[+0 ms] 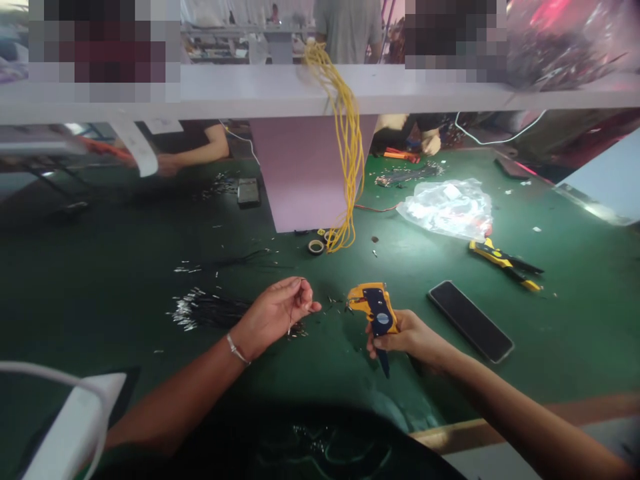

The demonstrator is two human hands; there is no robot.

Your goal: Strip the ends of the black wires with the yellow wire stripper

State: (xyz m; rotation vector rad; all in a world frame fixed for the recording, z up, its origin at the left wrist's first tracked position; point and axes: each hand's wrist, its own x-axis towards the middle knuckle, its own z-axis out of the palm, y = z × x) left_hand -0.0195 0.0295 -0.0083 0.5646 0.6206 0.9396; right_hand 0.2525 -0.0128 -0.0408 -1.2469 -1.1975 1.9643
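My left hand (285, 307) is closed in a pinch on a thin dark wire (291, 319), whose lower end hangs below the fingers. In my right hand (400, 337) is a yellow and dark-blue wire stripper (381, 313), held by its handle with the jaws pointing left toward my left hand. A gap separates the jaws from the left fingers. Behind and under my left hand lies a bundle of black wires (215, 311) with shiny metal ends. Small dark wire scraps (334, 303) are scattered on the green table between the hands.
A phone (471, 321) lies right of my right hand, with yellow-black pliers (505, 263) beyond it. Yellow wires (347, 147) hang from a white shelf (220, 90) near tape rolls (316, 247). A clear plastic bag (447, 208) rests at the back right. Other people's arms show across the table.
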